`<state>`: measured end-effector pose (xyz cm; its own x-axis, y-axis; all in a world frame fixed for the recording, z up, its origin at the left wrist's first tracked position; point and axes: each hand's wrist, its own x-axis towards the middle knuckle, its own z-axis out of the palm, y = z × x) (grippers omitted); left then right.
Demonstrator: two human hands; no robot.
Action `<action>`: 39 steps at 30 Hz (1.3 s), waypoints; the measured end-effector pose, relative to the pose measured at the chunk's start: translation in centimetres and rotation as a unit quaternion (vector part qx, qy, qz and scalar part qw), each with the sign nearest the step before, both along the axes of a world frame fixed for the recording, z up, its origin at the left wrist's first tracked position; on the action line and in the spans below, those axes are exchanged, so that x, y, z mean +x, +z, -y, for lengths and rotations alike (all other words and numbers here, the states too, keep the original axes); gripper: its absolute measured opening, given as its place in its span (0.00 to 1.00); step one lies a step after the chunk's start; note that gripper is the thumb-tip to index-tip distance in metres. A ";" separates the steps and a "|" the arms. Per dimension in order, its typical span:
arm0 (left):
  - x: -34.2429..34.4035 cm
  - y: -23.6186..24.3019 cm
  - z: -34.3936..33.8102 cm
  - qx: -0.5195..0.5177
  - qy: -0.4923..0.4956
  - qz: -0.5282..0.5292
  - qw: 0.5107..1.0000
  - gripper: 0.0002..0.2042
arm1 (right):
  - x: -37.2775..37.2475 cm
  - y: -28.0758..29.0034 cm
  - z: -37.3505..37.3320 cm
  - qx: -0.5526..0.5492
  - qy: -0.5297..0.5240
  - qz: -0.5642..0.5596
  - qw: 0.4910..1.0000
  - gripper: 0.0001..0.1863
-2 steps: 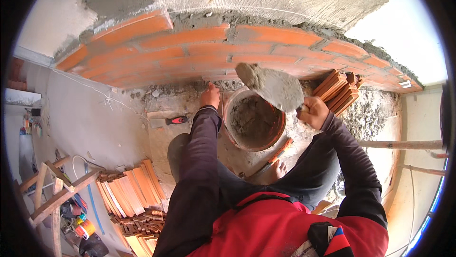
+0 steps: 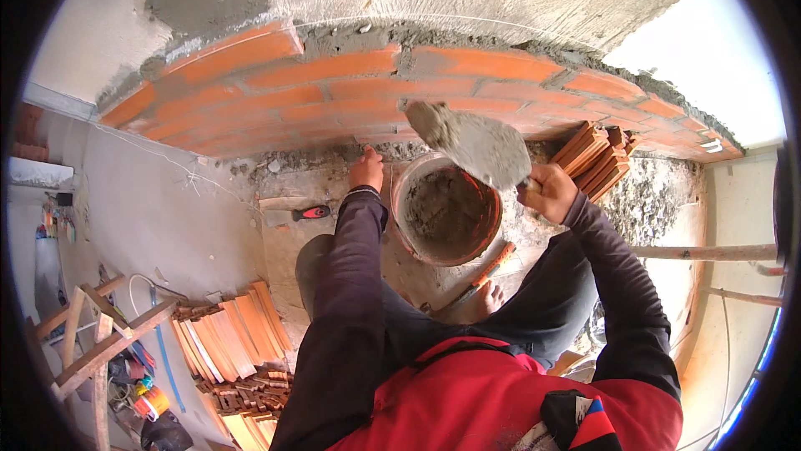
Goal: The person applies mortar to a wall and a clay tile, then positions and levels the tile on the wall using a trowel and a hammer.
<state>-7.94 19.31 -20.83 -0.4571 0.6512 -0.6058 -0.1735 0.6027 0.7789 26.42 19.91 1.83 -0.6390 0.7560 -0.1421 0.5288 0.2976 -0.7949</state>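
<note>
My right hand [image 2: 550,192] is closed round the handle of a mason's trowel [image 2: 480,146]. The trowel is raised over the far right rim of a round bucket [image 2: 400,230], with grey mortar spread on its blade and a thicker lump at the tip. Grey mortar [image 2: 442,205] also lies inside the bucket. My left hand [image 2: 366,171] is just left of the bucket, close to the foot of the orange brick wall [image 2: 359,67]. Its fingers reach forward, partly hidden by the back of the hand; nothing shows in them.
A red-and-black handled scraper [image 2: 310,212] lies left of the bucket. An orange-handled tool [image 2: 492,265] lies by my foot. Thin bricks are stacked right of the bucket [image 2: 592,159] and at the lower left [image 2: 234,334], beside a wooden frame [image 2: 108,347]. A string line [image 2: 467,17] runs along the wall top.
The trowel has shifted slightly left and farther from me, along with my right hand. My left hand stays in nearly the same place.
</note>
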 end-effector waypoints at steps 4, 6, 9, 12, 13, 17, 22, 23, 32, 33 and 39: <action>-2.3 0.7 2.0 0.120 -0.020 -0.083 0.989 0.18 | -2.5 1.9 -2.0 0.031 0.005 0.008 0.999 0.12; -3.1 3.4 3.9 0.177 -0.007 -0.176 0.968 0.18 | -3.6 2.5 -3.1 0.013 0.006 0.027 1.000 0.16; -3.3 8.2 8.2 0.214 0.030 -0.250 0.944 0.18 | -4.9 2.9 -4.3 -0.072 -0.012 0.030 0.997 0.20; -3.2 13.7 12.7 0.152 -0.003 -0.299 0.942 0.15 | -5.2 2.3 -4.9 -0.113 -0.010 -0.010 0.994 0.20; -3.2 13.9 13.9 0.141 -0.015 -0.336 0.931 0.14 | -5.1 2.2 -5.0 -0.124 -0.010 -0.024 0.992 0.20; -2.5 13.6 17.4 0.119 -0.056 -0.463 0.877 0.12 | -4.5 2.6 -5.1 -0.101 -0.042 -0.048 0.993 0.21; -1.9 13.9 16.5 0.113 -0.083 -0.499 0.855 0.12 | -3.2 3.1 -7.4 0.095 -0.015 -0.012 0.995 0.20; -2.1 13.6 16.4 0.106 -0.089 -0.499 0.855 0.12 | -2.8 2.8 -8.0 0.169 0.004 0.011 0.986 0.20; -2.4 11.5 14.6 0.064 -0.128 -0.479 0.866 0.15 | 1.2 1.3 -8.2 0.048 0.000 0.050 0.998 0.20; -2.2 11.5 14.3 0.062 -0.135 -0.474 0.868 0.15 | 2.3 0.6 -7.8 0.078 0.005 0.058 0.995 0.20; -1.8 11.9 13.9 0.029 -0.153 -0.488 0.859 0.15 | 1.3 5.3 -1.2 0.047 -0.039 0.003 0.998 0.15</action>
